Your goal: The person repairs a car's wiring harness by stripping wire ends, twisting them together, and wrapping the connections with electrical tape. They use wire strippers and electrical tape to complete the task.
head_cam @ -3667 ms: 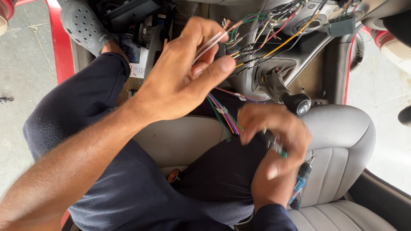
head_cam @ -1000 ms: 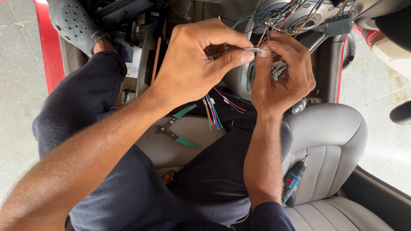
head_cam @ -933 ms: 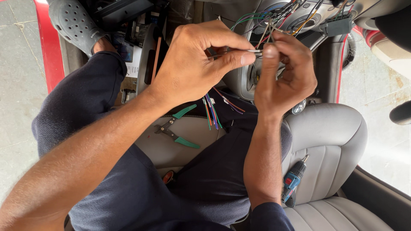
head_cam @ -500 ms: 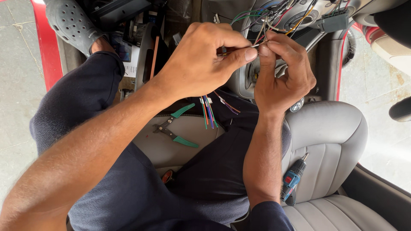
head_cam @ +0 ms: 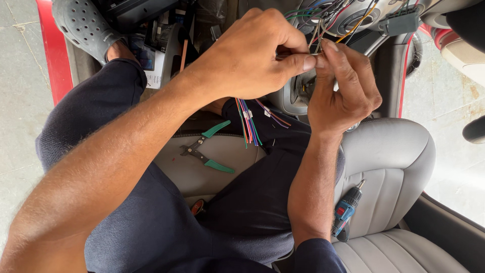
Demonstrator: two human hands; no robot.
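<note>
My left hand and my right hand meet fingertip to fingertip at the top centre, both pinching thin wire ends from a tangle of coloured wires under the dashboard. A bundle of coloured wires hangs down below my left hand. Green-handled pliers lie open on the grey seat between my legs.
A small blue electric screwdriver lies on the seat by my right forearm. My foot in a grey perforated clog rests at the top left beside the red door sill. A grey connector block hangs at the top right.
My right hand rose from my lap, where it held the tool, up to the wires and joined my left hand. The pliers now lie on the seat. Both hands shifted slightly upward.
</note>
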